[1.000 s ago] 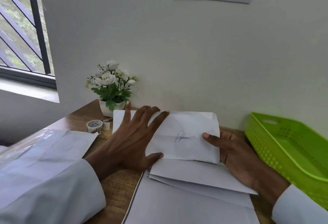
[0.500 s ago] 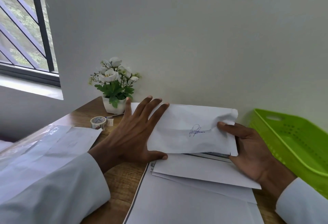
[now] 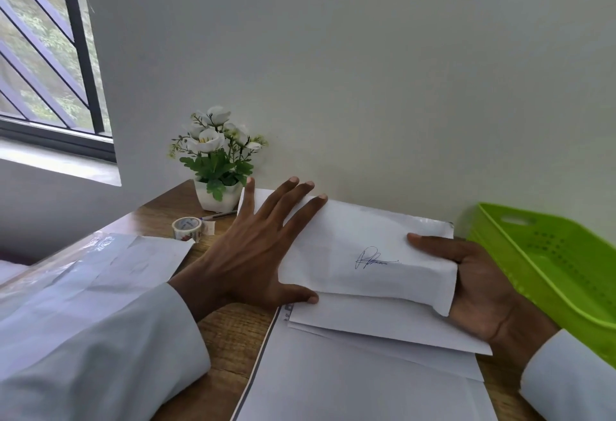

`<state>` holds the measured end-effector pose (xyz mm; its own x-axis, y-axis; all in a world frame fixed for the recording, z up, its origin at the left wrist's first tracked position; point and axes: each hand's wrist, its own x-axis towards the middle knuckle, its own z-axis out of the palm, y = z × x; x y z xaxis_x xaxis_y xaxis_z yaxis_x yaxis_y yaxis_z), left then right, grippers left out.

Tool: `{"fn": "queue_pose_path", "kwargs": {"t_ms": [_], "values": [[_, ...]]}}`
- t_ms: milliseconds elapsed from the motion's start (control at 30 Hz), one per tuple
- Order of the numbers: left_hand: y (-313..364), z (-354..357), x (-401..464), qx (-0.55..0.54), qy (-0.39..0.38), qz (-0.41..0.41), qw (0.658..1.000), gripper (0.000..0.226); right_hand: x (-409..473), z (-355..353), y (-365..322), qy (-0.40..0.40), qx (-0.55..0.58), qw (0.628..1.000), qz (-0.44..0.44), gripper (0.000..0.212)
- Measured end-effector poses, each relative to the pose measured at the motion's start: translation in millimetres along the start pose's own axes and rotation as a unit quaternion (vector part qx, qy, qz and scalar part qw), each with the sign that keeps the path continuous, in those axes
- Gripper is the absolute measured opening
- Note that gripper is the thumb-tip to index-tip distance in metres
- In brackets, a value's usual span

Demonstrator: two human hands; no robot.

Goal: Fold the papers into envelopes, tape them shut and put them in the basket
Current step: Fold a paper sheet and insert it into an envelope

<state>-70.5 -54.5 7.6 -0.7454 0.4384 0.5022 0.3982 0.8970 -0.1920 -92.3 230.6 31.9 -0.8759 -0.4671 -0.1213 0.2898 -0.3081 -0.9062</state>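
Both hands work the folded white paper with the blue signature (image 3: pixel 366 254) atop the paper stack: my left hand (image 3: pixel 253 254) presses flat, fingers spread, anchoring it, while my right hand (image 3: pixel 473 280) pinches its right end to fold it over.

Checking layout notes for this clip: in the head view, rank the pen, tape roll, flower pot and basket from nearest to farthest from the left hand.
From the left hand:
1. Pen, just left of the fingers, by the pot.
2. Tape roll and flower pot, both left of the hand; too close to call.
3. Basket, far right, beyond the right hand.
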Motion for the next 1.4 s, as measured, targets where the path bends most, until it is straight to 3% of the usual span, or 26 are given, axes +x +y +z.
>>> {"fn": "queue_pose_path", "kwargs": {"t_ms": [233,433,500,567,667,733,800,900,967,1067,1167,1300,1400], "values": [[-0.7,-1.8,-0.1,-0.001,0.001,-0.011,1.0,0.124,-2.9,1.2,-8.4,0.02,0.009,1.0,0.001,0.042],[-3.4,-1.9,0.2,-0.002,0.041,-0.027,0.999,0.119,-8.7,8.1,-24.0,-0.034,0.007,0.998,-0.055,0.035],[-7.8,-1.4,0.1,-0.013,0.05,-0.036,0.998,0.119,-11.7,8.6,-33.0,-0.013,0.007,0.994,-0.107,0.028],[-13.2,-1.6,-0.8,-0.024,0.056,-0.041,0.997,0.118,-14.8,3.5,-36.4,0.071,-0.016,0.983,-0.169,0.031],[-20.4,-2.1,-3.4,-0.036,0.057,-0.042,0.997,0.117,-16.3,-12.8,-16.7,0.199,-0.195,0.939,-0.201,0.027],[-24.0,-1.2,-4.6,-0.042,0.041,-0.035,0.998,0.117,-18.5,-19.3,4.1,0.18,-0.369,0.888,-0.207,0.01],[-26.8,-0.8,-5.1,-0.052,0.022,-0.028,0.998,0.117,-18.7,-19.6,18.0,0.109,-0.527,0.816,-0.21,0.006],[-30.6,-0.5,-7.7,-0.063,0.009,-0.018,0.998,0.115,-18.8,-14.1,22.6,0.049,-0.659,0.732,-0.166,0.043],[-32.4,-1.0,-9.7,-0.069,0.006,-0.019,0.997,0.115,-19.6,-11.2,23.1,0.035,-0.721,0.677,-0.143,0.056],[-33.6,-1.0,-10.6,-0.08,0.009,-0.021,0.996,0.114,-21.4,-8.6,23.1,0.001,-0.758,0.638,-0.135,0.073],[-33.3,-0.1,-11.0,-0.093,0.012,-0.02,0.995,0.114,-22.7,-7.0,19.5,-0.008,-0.736,0.669,-0.105,0.07],[-32.4,-0.2,-11.3,-0.111,0.032,-0.018,0.993,0.115,-24.2,-8.9,8.1,-0.025,-0.595,0.799,-0.084,0.023],[-32.0,-6.7,-9.7,-0.126,0.066,-0.019,0.99,0.114,-31.8,-10.7,-8.5,-0.041,-0.469,0.881,-0.049,0.014]]}}
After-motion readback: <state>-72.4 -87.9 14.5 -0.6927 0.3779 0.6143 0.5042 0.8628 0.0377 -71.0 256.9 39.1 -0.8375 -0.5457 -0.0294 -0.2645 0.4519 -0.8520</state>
